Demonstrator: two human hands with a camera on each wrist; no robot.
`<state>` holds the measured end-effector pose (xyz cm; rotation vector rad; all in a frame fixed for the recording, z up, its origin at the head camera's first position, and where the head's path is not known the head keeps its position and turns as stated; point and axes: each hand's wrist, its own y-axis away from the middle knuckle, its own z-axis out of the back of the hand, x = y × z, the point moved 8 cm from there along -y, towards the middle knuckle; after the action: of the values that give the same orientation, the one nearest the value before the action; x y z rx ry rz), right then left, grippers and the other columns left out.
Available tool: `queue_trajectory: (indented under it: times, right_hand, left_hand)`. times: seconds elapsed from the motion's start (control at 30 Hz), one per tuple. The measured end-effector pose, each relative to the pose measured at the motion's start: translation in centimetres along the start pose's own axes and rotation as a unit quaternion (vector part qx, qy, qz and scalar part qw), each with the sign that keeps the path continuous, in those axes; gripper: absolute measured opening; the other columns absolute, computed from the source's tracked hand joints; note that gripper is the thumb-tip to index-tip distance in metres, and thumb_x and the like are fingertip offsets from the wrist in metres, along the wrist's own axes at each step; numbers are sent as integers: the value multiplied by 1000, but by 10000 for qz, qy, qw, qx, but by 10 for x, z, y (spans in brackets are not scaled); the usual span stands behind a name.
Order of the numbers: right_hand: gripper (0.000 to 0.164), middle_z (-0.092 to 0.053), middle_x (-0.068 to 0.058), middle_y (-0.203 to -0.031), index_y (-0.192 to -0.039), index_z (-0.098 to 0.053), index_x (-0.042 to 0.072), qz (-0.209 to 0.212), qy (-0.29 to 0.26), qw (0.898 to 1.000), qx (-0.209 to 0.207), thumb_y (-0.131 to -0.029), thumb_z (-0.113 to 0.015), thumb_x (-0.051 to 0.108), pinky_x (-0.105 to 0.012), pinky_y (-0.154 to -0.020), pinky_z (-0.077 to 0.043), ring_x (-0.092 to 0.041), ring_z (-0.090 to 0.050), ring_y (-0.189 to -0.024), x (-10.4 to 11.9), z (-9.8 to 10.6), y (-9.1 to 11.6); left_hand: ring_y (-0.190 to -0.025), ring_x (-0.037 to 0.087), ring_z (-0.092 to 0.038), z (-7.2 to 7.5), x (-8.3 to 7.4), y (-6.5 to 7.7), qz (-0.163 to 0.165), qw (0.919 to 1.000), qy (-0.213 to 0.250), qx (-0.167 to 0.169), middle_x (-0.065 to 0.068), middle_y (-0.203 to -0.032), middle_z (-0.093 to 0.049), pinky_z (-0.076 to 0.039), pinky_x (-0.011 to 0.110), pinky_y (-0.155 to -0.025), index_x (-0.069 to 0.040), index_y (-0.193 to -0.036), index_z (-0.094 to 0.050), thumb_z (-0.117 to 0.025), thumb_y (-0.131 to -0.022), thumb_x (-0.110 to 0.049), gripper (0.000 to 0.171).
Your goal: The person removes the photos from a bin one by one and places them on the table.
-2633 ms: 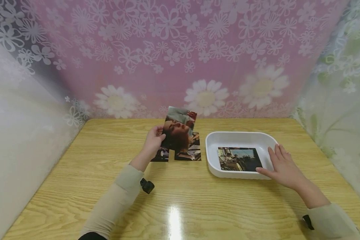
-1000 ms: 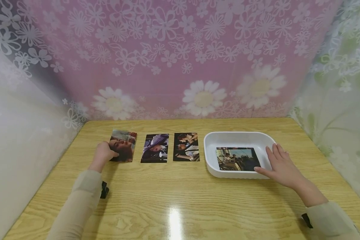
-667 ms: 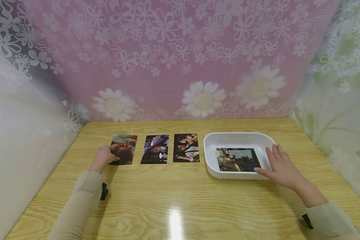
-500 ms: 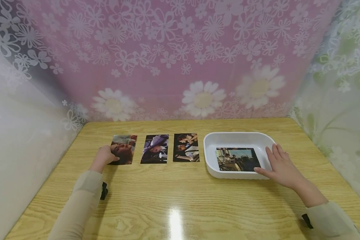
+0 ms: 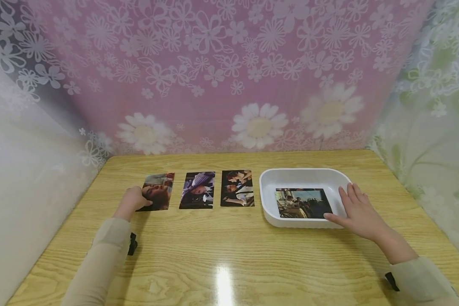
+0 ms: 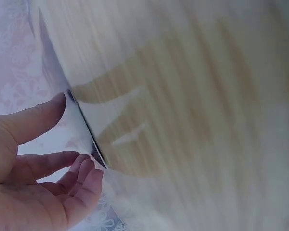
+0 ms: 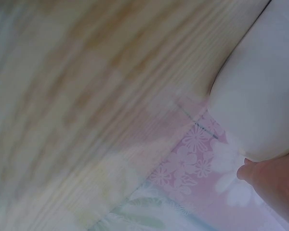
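At the table's left, my left hand has its thumb on the lower left corner of a photo of a reclining face. In the left wrist view the fingers curl at the edge of that photo. To its right lie two more photos, one with a striped purple hat and one with figures on black. My right hand rests on the right side of a white tray, fingers spread and straight. Inside the tray lies a photo with seated people, placed sideways.
The wooden table ends at a pink floral backdrop. Pale walls stand on the left and right. A bright light reflection shows on the near tabletop.
My left hand has carried the face photo from above the other two photos to the left, and it now lies on the table in line with them. My right hand has stayed on the tray.
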<state>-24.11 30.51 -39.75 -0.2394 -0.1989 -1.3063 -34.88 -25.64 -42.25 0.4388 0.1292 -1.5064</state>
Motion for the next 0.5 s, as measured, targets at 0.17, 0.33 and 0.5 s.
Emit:
queue_trajectory:
  times: [0.17, 0.33, 0.5]
  right_hand:
    - [94, 2, -40, -134, -133, -12, -18, -13, -16, 10000, 9, -82, -54, 50, -60, -95, 5, -40, 18, -125, 1, 0, 0]
    - [94, 3, -40, -134, -133, -12, -18, -14, -35, 10000, -1, -82, -54, 49, -60, -95, 5, -40, 18, -125, 1, 0, 1]
    - [94, 3, -40, -135, -133, -12, -18, -5, -6, 10000, -28, -82, -54, 49, -60, -95, 5, -40, 18, -125, 1, 1, 0]
  left_hand:
    - [-94, 44, -47, 2, -9, 0, -79, 9994, 314, -149, 35, -106, -48, -41, 47, -77, 17, -109, -47, -62, -82, -16, 45]
    - [-109, 46, -38, 8, -36, 2, -302, 9964, 637, -462, 35, -122, -38, -36, 51, -86, 16, -124, -37, -59, -85, -19, 57]
    - [-110, 43, -38, 9, -71, 4, -712, 9895, 969, -799, 33, -123, -38, -35, 51, -86, 13, -126, -37, -61, -84, -21, 59]
